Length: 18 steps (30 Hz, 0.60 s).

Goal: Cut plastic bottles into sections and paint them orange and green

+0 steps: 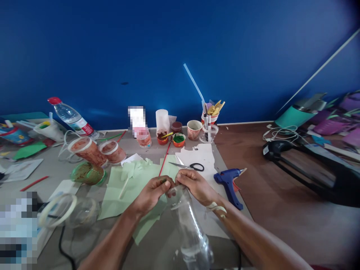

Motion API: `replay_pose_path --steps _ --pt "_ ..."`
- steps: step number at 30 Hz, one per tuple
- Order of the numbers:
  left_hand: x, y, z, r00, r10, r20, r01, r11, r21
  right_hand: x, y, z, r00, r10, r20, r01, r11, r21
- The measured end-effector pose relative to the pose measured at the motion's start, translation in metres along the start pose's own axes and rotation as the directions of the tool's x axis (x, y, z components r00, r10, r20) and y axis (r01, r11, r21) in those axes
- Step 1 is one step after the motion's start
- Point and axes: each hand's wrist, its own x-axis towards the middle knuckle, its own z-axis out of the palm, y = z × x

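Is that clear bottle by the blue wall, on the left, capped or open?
Capped: the clear bottle has a red cap covering its mouth.

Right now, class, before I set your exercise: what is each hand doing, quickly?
Left hand: closed, fingers at the upper end of the clear plastic bottle.
Right hand: closed, pinching at that same end.

Two hands, one glue gun
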Motion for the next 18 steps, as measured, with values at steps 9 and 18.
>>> replay_pose_path --steps 9,18 --pt "0.0036 0.0049 0.0019 0.991 0.021 -0.135 -0.007 0.995 0.104 -0.0022 -0.0026 -0.0037 0.943 -0.241 -0.229 0.199 0.961 -0.192" --pt "0.0038 0.0045 -0.0005 0.975 0.044 -0.219 -0.01 0.987 0.158 -0.008 0.0006 0.0027 0.777 -0.629 0.016 0.481 0.577 -0.66"
